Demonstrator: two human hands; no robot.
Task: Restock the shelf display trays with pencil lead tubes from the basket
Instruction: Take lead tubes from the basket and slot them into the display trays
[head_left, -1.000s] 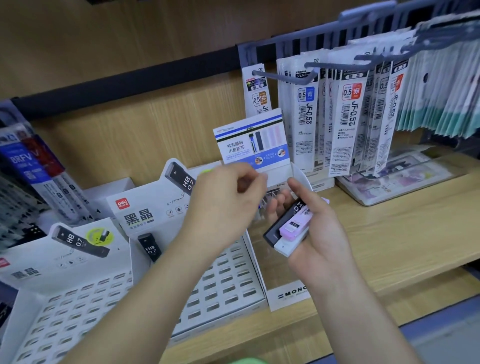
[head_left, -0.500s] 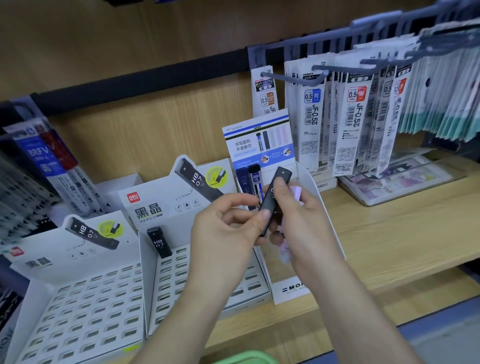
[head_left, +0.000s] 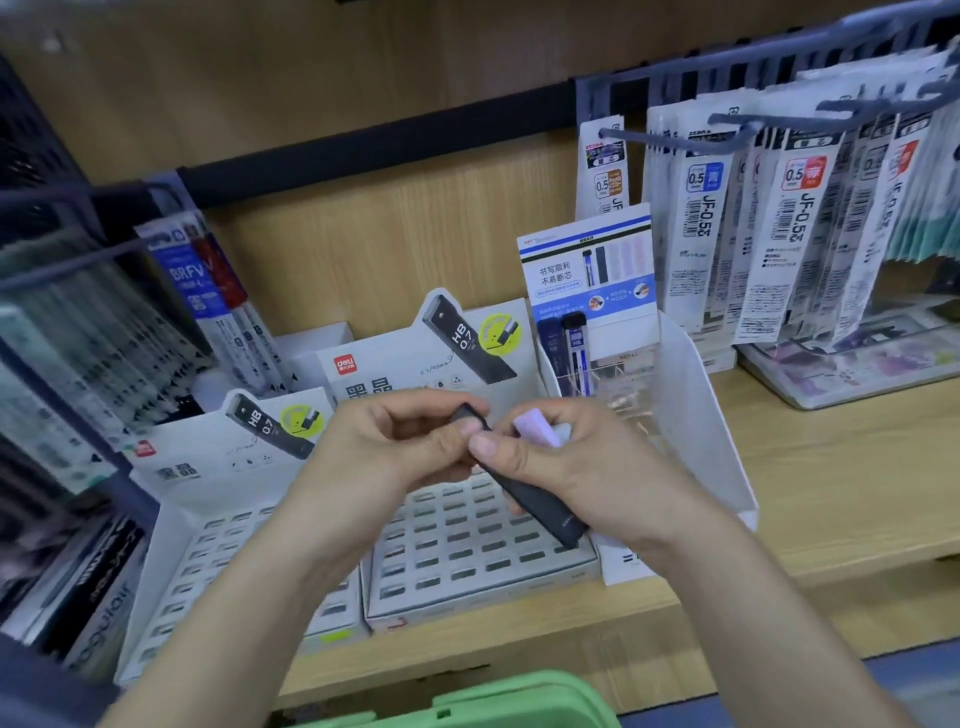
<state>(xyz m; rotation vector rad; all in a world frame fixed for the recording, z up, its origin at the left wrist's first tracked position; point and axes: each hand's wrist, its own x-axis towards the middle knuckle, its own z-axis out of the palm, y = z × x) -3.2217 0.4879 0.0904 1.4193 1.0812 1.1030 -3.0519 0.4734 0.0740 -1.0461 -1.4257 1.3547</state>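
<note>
Both hands meet above the middle tray (head_left: 467, 551). The left hand (head_left: 395, 457) pinches the upper end of a black tube (head_left: 540, 506), which slants down to the right. The right hand (head_left: 587, 467) grips its middle, with a pink tube (head_left: 537, 434) tucked under the fingers too. Both slotted trays, middle and left (head_left: 208, 561), carry "HB 0.7" cards. Blue tubes (head_left: 563, 353) stand at the back of the right tray (head_left: 696, 415). Packs (head_left: 800, 234) hang on hooks above the shelf (head_left: 831, 493) - a green basket (head_left: 493, 699) sits at the bottom edge.
</note>
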